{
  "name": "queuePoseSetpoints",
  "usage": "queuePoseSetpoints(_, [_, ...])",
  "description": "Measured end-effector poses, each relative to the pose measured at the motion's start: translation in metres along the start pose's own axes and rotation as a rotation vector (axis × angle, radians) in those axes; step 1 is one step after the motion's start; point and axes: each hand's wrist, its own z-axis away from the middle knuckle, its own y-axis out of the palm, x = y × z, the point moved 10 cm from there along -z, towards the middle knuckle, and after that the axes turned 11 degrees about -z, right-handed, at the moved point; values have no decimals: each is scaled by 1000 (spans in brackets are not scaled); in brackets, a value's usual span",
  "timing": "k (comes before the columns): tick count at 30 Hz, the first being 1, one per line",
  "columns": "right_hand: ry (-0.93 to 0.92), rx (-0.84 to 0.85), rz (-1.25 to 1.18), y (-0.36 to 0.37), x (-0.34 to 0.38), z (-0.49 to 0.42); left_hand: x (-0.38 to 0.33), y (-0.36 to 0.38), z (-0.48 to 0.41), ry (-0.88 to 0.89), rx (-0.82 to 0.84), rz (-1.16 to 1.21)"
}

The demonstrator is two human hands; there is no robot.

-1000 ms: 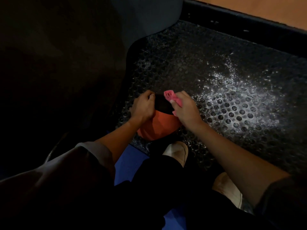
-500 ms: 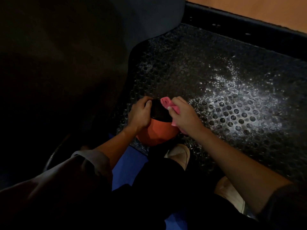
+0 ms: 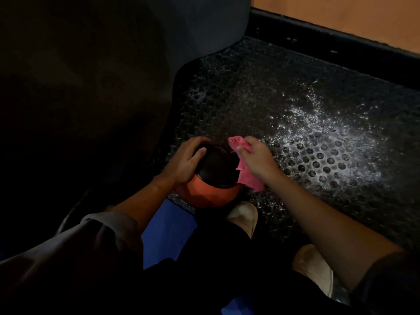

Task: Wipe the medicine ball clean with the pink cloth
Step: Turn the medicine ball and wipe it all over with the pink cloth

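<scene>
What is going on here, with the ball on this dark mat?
A person is cleaning a black-and-orange medicine ball that sits on a black studded mat. The left hand holds the ball from its left side, and the right hand grips a pink cloth against its right side. White specks lie on the mat further right.

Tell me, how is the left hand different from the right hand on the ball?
The left hand is bare and cups the medicine ball, fingers curved over its top; the right hand pinches the pink cloth. The left hand lies on the ball's left side; the right hand is at its right edge, cloth hanging below. Both work on the same ball.
</scene>
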Motion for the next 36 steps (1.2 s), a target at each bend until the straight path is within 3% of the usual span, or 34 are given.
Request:
queuePoseSetpoints(2, [42,-32,-177,-8,-3,1,15,-5,1,-125,16,-215])
queuePoseSetpoints(4, [20,-36,-237,-11,4,1,34,-6,8,-380,31,-328])
queuePoseSetpoints(6, [-59,17,-225,1,22,3,38,2,15,-563,40,-166])
queuePoseSetpoints(8, [-138,99,-168,19,39,10,36,10,17,-623,4,-69])
queuePoseSetpoints(11, [-238,154,2,35,39,17,32,10,20,-645,-43,-90])
queuePoseSetpoints(15, [-106,-4,100,13,10,2,20,12,22,-594,-56,-132])
queuePoseSetpoints(19, [-187,59,22,26,33,3,19,11,21,-591,-80,-123])
queuePoseSetpoints(24, [-4,80,108,14,-1,-7,17,13,21,-565,-84,-123])
queuePoseSetpoints(29, [-118,100,-29,24,23,-1,19,13,21,-576,-95,-111])
queuePoseSetpoints(33, [30,124,93,13,-2,-12,7,14,23,-535,-94,-147])
queuePoseSetpoints(36, [-7,150,105,20,15,-21,4,12,20,-500,-92,-163])
